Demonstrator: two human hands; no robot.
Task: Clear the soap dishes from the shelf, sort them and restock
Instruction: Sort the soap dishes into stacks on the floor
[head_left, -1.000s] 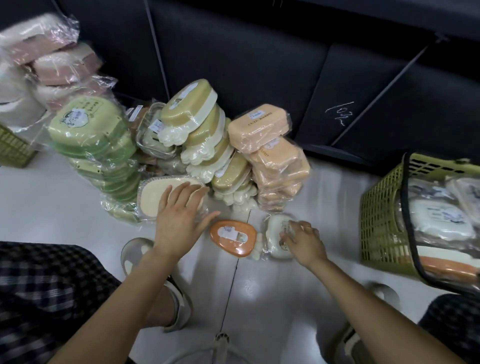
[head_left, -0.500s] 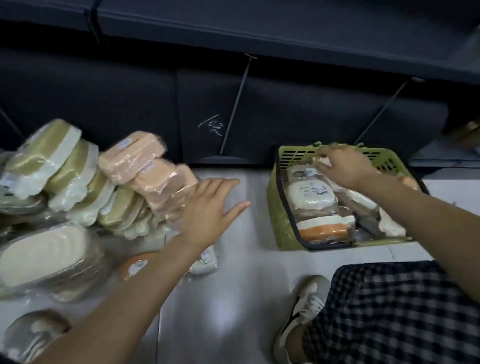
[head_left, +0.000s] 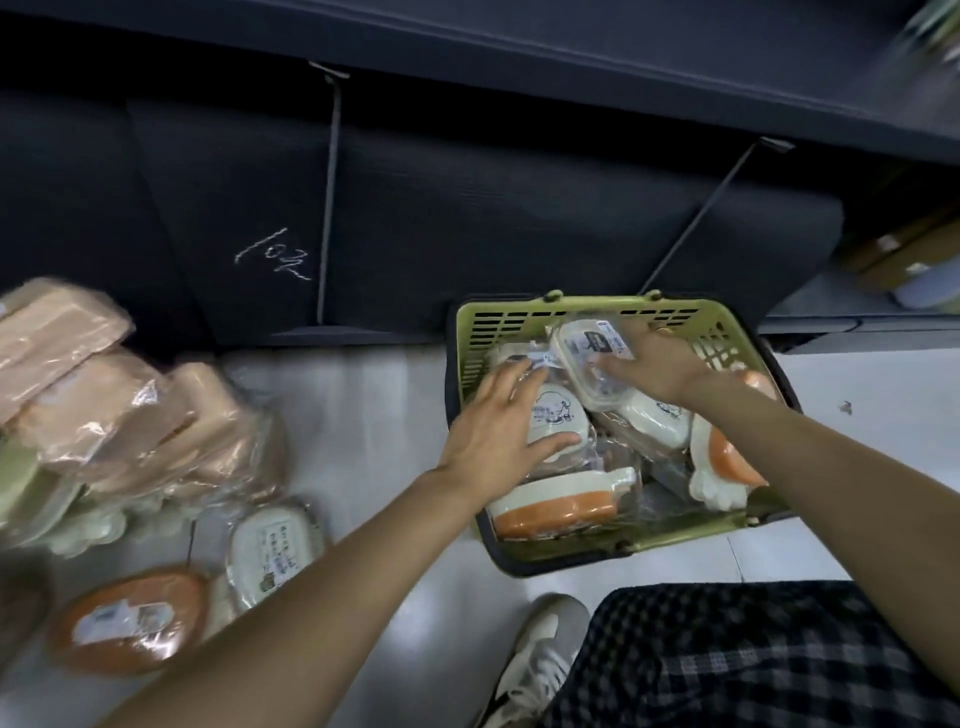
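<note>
A green basket (head_left: 571, 312) on the floor holds several wrapped soap dishes. My left hand (head_left: 493, 431) rests with spread, straight fingers on a white soap dish with a cartoon label (head_left: 558, 415). My right hand (head_left: 660, 364) grips a clear-wrapped white soap dish (head_left: 587, 358) at the back of the basket, thumb on top and fingers hidden behind it. An orange-and-white dish (head_left: 556, 506) lies at the basket's front and another (head_left: 727, 457) at its right side. On the floor to the left lie a peach pile (head_left: 104, 400), an orange dish (head_left: 124, 618) and a white dish (head_left: 275, 551).
The dark shelf base (head_left: 467, 208) runs behind the basket, with "102" chalked on it. My shoe (head_left: 540, 654) and plaid-clad knee (head_left: 753, 660) are just in front of the basket. Bare white floor (head_left: 363, 405) lies between the peach pile and the basket.
My view has swung right from the piles to the basket. My left hand crossed over onto the white dish in the basket. My right hand left the floor dish and took the clear-wrapped one.
</note>
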